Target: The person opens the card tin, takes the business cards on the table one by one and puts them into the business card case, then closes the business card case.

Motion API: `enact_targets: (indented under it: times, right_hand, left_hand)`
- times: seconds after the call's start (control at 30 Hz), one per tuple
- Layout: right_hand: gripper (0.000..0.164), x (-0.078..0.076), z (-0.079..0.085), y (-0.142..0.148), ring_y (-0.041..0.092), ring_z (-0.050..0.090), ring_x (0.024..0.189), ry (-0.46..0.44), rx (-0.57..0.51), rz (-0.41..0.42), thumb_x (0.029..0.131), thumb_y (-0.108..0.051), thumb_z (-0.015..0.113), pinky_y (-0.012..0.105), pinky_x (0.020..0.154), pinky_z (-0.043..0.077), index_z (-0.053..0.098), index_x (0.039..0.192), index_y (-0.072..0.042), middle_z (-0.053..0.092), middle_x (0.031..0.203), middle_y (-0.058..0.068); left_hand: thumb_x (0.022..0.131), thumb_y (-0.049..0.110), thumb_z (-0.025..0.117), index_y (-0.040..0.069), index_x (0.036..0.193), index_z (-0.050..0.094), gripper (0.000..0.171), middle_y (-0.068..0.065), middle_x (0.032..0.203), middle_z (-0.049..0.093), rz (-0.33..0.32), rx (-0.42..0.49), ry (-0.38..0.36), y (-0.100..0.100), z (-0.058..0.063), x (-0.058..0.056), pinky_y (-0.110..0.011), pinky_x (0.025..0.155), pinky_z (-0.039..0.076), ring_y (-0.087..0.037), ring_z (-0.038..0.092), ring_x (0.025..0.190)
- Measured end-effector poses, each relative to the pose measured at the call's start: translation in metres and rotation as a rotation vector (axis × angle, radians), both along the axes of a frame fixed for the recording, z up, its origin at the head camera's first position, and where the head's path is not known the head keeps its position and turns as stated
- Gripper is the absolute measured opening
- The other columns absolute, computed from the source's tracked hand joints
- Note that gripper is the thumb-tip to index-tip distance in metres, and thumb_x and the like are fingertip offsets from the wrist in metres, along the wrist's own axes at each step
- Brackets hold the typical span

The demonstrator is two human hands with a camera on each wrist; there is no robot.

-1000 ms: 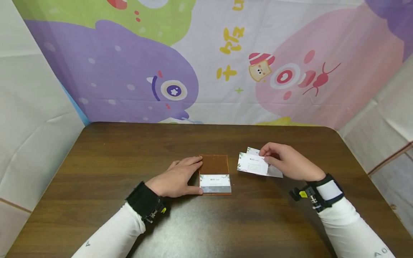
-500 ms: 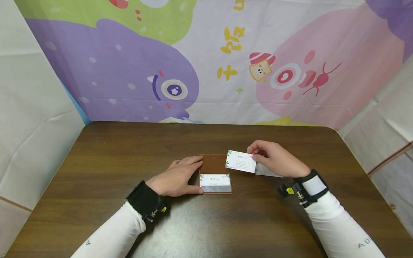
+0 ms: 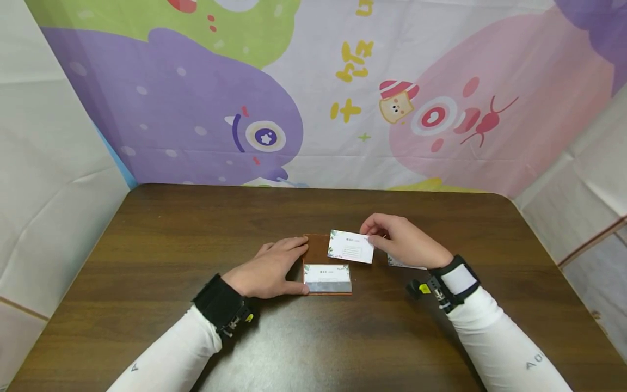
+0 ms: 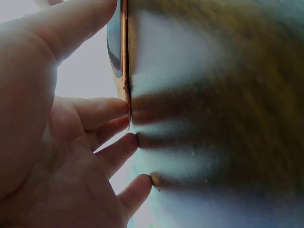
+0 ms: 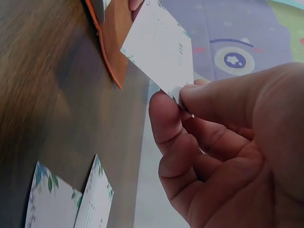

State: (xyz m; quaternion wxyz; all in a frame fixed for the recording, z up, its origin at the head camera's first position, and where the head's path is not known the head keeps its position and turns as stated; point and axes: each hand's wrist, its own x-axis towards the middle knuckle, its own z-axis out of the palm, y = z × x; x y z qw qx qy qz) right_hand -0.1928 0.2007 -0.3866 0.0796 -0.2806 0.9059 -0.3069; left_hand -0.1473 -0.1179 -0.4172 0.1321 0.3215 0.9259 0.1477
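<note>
A brown card holder (image 3: 317, 249) lies unfolded on the table, a white card (image 3: 325, 274) with leaf print tucked in its near pocket. My left hand (image 3: 271, 269) rests along its left edge, fingers spread and mostly straight, thumb at the near corner. Between thumb and forefinger my right hand (image 3: 409, 242) pinches another white business card (image 3: 350, 246) by its right end. In the head view this card overlaps the holder's upper right part. The right wrist view shows the held card (image 5: 161, 45) raised off the table, with the holder's orange edge (image 5: 107, 57) beyond it.
Loose cards (image 3: 404, 262) lie on the wooden table (image 3: 220, 218) under the right hand; two of them (image 5: 52, 199) show in the right wrist view. A cartoon-printed cloth (image 3: 318, 109) hangs behind the table's far edge, and pale sheets (image 3: 59, 163) hang at both sides.
My right hand has moved left with the pinched card, from above the loose cards to over the holder's upper right. The left hand has stayed on the holder's edge.
</note>
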Motion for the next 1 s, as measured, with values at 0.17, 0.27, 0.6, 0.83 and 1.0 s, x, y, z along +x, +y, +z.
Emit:
enact_targets:
  times: [0.17, 0.27, 0.6, 0.83, 1.0]
  right_hand:
    - [0.008, -0.001, -0.002, -0.008, 0.015, 0.057, 0.085, -0.002, -0.001, 0.011, 0.099, -0.015, 0.062, 0.030, 0.073, 0.050, 0.064, 0.106, -0.018, 0.063, 0.093, -0.004]
    - [0.008, -0.002, -0.003, -0.014, 0.014, 0.058, 0.084, -0.001, -0.006, 0.023, 0.099, -0.014, 0.062, 0.030, 0.073, 0.050, 0.064, 0.106, -0.018, 0.063, 0.093, -0.005]
    - [0.011, -0.002, -0.005, -0.030, 0.013, 0.057, 0.085, -0.001, -0.001, 0.077, 0.098, -0.011, 0.061, 0.031, 0.074, 0.050, 0.065, 0.107, -0.015, 0.063, 0.093, -0.005]
    - [0.011, -0.002, -0.009, -0.039, 0.011, 0.058, 0.085, 0.005, 0.014, 0.097, 0.099, -0.011, 0.060, 0.030, 0.076, 0.050, 0.065, 0.107, -0.015, 0.063, 0.093, -0.005]
    - [0.011, -0.003, -0.012, -0.044, 0.011, 0.058, 0.084, -0.004, 0.015, 0.105, 0.098, -0.011, 0.060, 0.030, 0.076, 0.050, 0.065, 0.107, -0.016, 0.063, 0.093, -0.006]
  left_hand:
    - [0.089, 0.063, 0.062, 0.007, 0.158, 0.031, 0.094, -0.006, 0.164, 0.020, 0.002, -0.004, -0.006, 0.000, 0.000, 0.000, -0.052, 0.113, 0.020, -0.023, 0.017, 0.149]
    - [0.089, 0.063, 0.062, 0.006, 0.157, 0.032, 0.094, -0.006, 0.164, 0.020, 0.002, -0.001, -0.003, 0.000, 0.000, 0.000, -0.051, 0.113, 0.020, -0.023, 0.017, 0.149]
    - [0.088, 0.061, 0.064, 0.006, 0.157, 0.032, 0.094, -0.007, 0.164, 0.022, 0.008, 0.011, 0.000, 0.000, 0.000, 0.000, -0.051, 0.112, 0.022, -0.023, 0.018, 0.149]
    - [0.088, 0.062, 0.064, 0.007, 0.158, 0.030, 0.095, -0.006, 0.164, 0.021, 0.009, 0.006, -0.002, 0.001, 0.000, 0.000, -0.050, 0.112, 0.023, -0.023, 0.019, 0.148]
    - [0.088, 0.062, 0.064, 0.007, 0.158, 0.031, 0.094, -0.007, 0.163, 0.022, 0.011, 0.003, -0.003, 0.000, 0.000, 0.000, -0.050, 0.112, 0.022, -0.023, 0.019, 0.148]
